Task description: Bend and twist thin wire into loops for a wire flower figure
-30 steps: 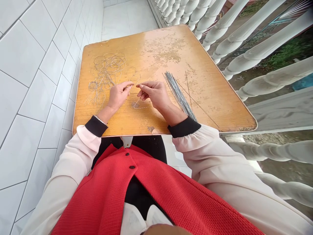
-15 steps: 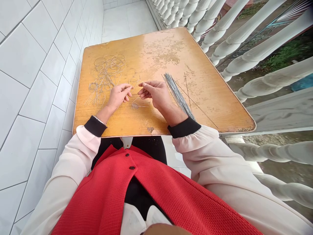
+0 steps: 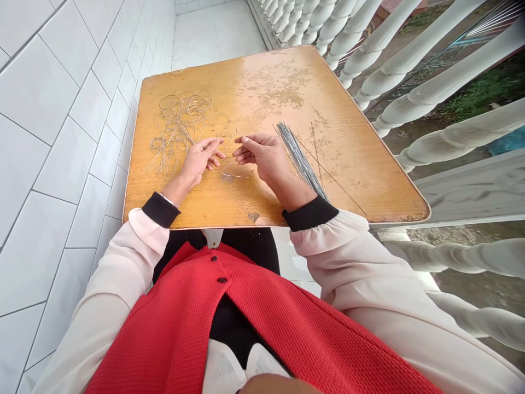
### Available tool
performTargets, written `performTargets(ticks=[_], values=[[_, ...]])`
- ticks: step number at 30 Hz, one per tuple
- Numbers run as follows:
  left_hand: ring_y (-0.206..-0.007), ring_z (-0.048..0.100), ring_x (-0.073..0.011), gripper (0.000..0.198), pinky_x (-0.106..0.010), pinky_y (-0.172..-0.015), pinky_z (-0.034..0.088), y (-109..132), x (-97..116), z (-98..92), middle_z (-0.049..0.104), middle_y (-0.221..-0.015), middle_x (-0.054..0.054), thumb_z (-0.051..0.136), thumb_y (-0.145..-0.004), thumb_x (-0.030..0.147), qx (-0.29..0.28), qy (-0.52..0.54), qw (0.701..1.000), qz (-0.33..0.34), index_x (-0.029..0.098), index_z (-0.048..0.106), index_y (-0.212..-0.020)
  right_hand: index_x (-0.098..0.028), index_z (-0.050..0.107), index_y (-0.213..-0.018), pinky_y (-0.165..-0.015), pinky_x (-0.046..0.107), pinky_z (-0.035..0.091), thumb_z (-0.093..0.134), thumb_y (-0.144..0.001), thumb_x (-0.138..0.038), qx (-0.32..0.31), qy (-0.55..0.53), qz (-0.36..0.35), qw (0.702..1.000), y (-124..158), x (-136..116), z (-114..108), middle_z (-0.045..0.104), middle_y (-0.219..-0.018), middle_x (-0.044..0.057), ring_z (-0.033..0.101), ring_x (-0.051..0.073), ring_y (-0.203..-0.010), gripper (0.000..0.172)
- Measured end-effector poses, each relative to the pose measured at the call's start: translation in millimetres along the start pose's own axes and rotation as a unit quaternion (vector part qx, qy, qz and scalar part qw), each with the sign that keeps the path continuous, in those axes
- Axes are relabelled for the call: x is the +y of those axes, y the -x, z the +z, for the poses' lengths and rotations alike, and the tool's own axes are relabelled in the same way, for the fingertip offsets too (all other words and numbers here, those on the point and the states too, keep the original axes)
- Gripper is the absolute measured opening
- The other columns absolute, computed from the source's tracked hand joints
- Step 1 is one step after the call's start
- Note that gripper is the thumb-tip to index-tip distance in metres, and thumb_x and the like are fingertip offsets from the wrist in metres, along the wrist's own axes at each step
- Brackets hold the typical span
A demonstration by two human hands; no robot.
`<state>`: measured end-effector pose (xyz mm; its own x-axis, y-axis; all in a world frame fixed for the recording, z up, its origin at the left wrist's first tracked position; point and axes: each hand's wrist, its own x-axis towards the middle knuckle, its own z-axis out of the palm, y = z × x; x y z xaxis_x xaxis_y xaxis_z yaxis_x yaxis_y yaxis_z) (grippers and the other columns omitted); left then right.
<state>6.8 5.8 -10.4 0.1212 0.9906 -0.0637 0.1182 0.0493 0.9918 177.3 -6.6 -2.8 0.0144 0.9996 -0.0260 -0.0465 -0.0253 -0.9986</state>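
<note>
My left hand (image 3: 200, 160) and my right hand (image 3: 264, 154) face each other above the table, fingertips a short gap apart. A thin metal wire (image 3: 230, 157) spans that gap, and each hand pinches it between thumb and fingers. The lower fingers of my left hand are loosely curled. Beneath the hands, a small bent piece of wire lies on the tabletop, partly blurred. Left of my left hand is a tangled heap of looped wires (image 3: 186, 112). A bundle of straight grey wires (image 3: 301, 158) lies beside my right hand, partly covered by the right wrist.
The worn wooden table (image 3: 369, 180) has peeling patches. Loose straight wires (image 3: 340, 186) lie right of the bundle. A white tiled wall (image 3: 53, 142) runs along the left, and a white balustrade (image 3: 394, 76) stands along the right.
The fingers of my left hand have spread a little, and the wire between the hands shows more clearly. My right hand has barely moved.
</note>
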Motion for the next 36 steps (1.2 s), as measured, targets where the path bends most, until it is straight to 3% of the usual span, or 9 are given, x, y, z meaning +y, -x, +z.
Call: performTargets(ticks=[4,9,12,18,21,28,32,36], values=[[-0.051,0.060,-0.0028,0.039,-0.015,-0.048,0.039,2,2,-3.0,0.071,-0.078,-0.001,0.055,-0.099,0.054,-0.011,-0.010,1.000,-0.013,0.018,0.068,-0.102,-0.019,0.067,-0.082,-0.056,0.021,0.055,0.077,-0.090,-0.041,0.020,-0.002,0.002,1.000,-2,1,-3,0.070,-0.064,0.001,0.064,0.010,-0.053,0.025],[-0.049,0.056,-0.0014,0.012,-0.016,-0.045,0.034,8,4,0.6,0.068,-0.073,0.001,0.066,-0.095,0.020,-0.088,-0.023,0.995,-0.027,0.015,0.066,-0.084,-0.019,0.068,-0.083,-0.057,0.020,0.055,0.074,-0.092,-0.038,0.027,-0.001,0.005,1.000,-4,2,-5,0.071,-0.066,0.001,0.065,0.010,-0.054,0.022],[-0.048,0.053,-0.0013,0.015,-0.016,-0.045,0.033,11,6,3.4,0.063,-0.063,0.004,0.065,-0.091,0.007,-0.102,-0.034,0.994,-0.026,0.014,0.065,-0.077,-0.019,0.068,-0.083,-0.059,0.021,0.055,0.074,-0.092,-0.039,0.021,-0.004,0.002,1.000,-4,1,-4,0.072,-0.068,0.002,0.066,0.010,-0.056,0.023],[-0.048,0.053,-0.0013,0.025,-0.015,-0.049,0.041,7,4,5.8,0.058,-0.058,0.006,0.060,-0.091,0.002,-0.050,-0.014,0.998,-0.023,0.014,0.060,-0.070,-0.019,0.069,-0.093,-0.061,0.022,0.057,0.072,-0.093,-0.046,0.018,0.010,0.004,1.000,-4,2,-5,0.077,-0.079,0.005,0.067,0.011,-0.060,0.027],[-0.050,0.054,-0.0022,0.024,-0.016,-0.052,0.045,3,1,6.2,0.057,-0.058,0.006,0.059,-0.091,0.001,-0.016,-0.004,1.000,-0.007,0.014,0.059,-0.071,-0.018,0.071,-0.094,-0.060,0.022,0.055,0.070,-0.095,-0.041,0.006,0.045,0.020,0.999,-4,2,-7,0.077,-0.083,0.006,0.066,0.012,-0.061,0.023],[-0.050,0.053,-0.0018,0.023,-0.015,-0.053,0.046,-3,-3,2.2,0.056,-0.058,0.007,0.059,-0.091,0.001,0.035,0.019,0.999,0.018,0.014,0.059,-0.072,-0.016,0.074,-0.074,-0.052,0.023,0.045,0.077,-0.087,-0.029,-0.099,0.154,0.053,0.982,-4,9,-9,0.070,-0.067,0.005,0.057,0.010,-0.053,0.019],[-0.052,0.054,-0.0021,0.020,-0.015,-0.055,0.047,-4,-4,0.7,0.058,-0.059,0.007,0.060,-0.091,0.002,0.032,0.034,0.999,0.016,0.014,0.061,-0.074,-0.016,0.079,-0.077,-0.056,0.027,0.045,0.082,-0.076,-0.017,-0.101,0.233,0.018,0.967,-6,15,-11,0.066,-0.060,0.002,0.055,0.013,-0.054,0.003],[-0.056,0.057,-0.0020,0.017,-0.015,-0.057,0.047,-3,-6,0.3,0.061,-0.064,0.006,0.061,-0.089,0.000,0.016,0.033,0.999,0.007,0.013,0.064,-0.078,-0.017,0.082,-0.079,-0.065,0.030,0.049,0.075,-0.078,-0.016,-0.073,0.317,-0.066,0.943,-9,20,-12,0.074,-0.069,0.004,0.064,0.018,-0.065,0.008]])
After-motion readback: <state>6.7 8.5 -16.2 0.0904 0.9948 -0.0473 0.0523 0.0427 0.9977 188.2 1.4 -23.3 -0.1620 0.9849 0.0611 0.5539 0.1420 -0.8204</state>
